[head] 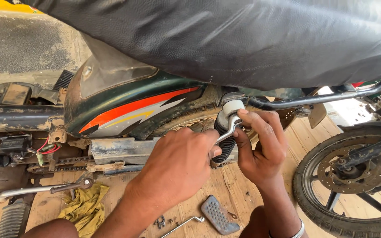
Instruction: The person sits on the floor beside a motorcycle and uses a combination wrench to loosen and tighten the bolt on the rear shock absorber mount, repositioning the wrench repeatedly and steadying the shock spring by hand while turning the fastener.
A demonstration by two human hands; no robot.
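Note:
My left hand [177, 165] is closed round the handle of a silver spanner [229, 128]. The spanner's head sits at the top of a black rear shock absorber [224, 136] with a white cap, on a dark green motorcycle with a side panel [128, 110] striped orange and white. My right hand [261, 147] is just right of the shock. Its fingertips pinch the spanner's head and steady it against the shock's top mount. A black seat [243, 39] hangs over both hands.
On the wooden floor lie a yellow rag [84, 205], a grey ridged footrest pad [219, 214] and a second bent spanner [182, 224]. The drive chain [62, 164] and a silver lever [31, 191] are at left. Another motorcycle's wheel with a brake disc [352, 172] stands at right.

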